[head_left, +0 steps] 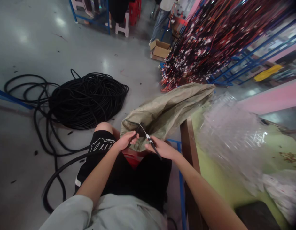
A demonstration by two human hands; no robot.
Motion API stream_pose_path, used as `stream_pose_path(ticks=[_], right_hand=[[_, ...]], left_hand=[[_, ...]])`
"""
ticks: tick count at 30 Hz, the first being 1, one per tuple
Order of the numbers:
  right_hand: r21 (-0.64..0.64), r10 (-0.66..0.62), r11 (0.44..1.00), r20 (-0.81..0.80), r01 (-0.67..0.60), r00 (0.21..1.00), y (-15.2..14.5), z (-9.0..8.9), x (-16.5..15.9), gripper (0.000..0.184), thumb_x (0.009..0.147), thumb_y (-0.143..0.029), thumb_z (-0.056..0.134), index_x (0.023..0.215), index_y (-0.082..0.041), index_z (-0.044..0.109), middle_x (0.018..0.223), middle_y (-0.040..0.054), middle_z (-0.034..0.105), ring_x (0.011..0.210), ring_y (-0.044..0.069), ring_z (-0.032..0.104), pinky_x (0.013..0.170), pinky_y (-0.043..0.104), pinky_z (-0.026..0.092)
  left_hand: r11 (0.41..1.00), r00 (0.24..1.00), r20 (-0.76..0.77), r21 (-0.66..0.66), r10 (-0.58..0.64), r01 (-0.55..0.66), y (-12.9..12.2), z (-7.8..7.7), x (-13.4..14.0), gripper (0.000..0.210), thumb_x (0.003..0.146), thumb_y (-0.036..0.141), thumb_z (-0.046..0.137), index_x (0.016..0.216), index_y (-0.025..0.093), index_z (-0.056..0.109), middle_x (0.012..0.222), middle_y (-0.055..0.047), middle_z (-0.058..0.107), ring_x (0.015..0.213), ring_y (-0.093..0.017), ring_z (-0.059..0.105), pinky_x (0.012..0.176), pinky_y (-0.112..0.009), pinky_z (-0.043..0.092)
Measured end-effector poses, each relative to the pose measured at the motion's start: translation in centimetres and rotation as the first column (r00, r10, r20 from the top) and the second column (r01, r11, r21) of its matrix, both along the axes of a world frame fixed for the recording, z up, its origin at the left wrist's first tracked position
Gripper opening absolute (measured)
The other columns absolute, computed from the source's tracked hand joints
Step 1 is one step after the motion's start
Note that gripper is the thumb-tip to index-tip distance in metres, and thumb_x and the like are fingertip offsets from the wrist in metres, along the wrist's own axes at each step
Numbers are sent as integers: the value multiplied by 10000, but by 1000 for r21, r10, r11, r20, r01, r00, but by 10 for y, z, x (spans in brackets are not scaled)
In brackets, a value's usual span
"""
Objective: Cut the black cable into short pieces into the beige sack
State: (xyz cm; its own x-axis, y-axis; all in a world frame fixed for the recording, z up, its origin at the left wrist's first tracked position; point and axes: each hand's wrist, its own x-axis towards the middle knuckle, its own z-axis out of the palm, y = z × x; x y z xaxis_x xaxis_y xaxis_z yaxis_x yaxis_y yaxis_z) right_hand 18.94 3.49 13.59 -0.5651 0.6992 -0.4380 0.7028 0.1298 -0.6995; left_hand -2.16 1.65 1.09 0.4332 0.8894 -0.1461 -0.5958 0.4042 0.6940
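A blue frame [108, 19] and white stool [124, 28] stand on glossy grey floor [90, 52].

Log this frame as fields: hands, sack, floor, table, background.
left hand: grips dark length, probably cable
right hand: holds bladed tool, tip near dark length
sack: olive, wrinkled, beyond hands
floor: black cable coil, small dark scraps
table: yellow-green, bears clear plastic packaging
background: wire bundles, open cardboard box

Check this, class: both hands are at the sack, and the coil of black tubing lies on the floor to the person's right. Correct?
No: the head view shows the coil on the floor to the person's left. The left hand and right hand are indeed at the sack.
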Motion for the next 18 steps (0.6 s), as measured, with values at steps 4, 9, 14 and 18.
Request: stream_pose_path(ticks=[4,9,14,18], right_hand=[[36,13,999,55,-15,998,1,-1,0,399,871,-559,572,1060,-208,554,893,16,640,801,194,589,720,280,438],[222,-76,975,258,18,963,2,-5,1,369,856,-580,580,935,-221,609,828,48,663,748,223,617,644,273,406],[233,-64,972,304,-9,951,4,-7,4,346,840,-560,608,900,-219,609,768,41,656,723,223,622,627,269,396],[43,-13,999,113,8,994,3,-7,7,405,815,-443,665,1138,-217,570,884,16,672,771,188,622,686,258,445]], left_hand=[[982,957,-269,177,105,-58,-1,6,3,390,884,501,519,904,129,634,568,36,460,496,-70,377,514,-199,290],[954,767,-612,300,193,-1,2,5,5,449,915,532,437,953,147,666,605,23,532,527,-95,441,529,-212,323],[871,436,-794,489,423,46,3,1,3,396,935,478,433,951,180,694,720,-12,656,644,-140,567,619,-239,397],[845,312,-814,531,491,57,3,-3,1,364,951,450,426,1012,203,686,872,-28,710,741,-160,624,666,-245,428]])
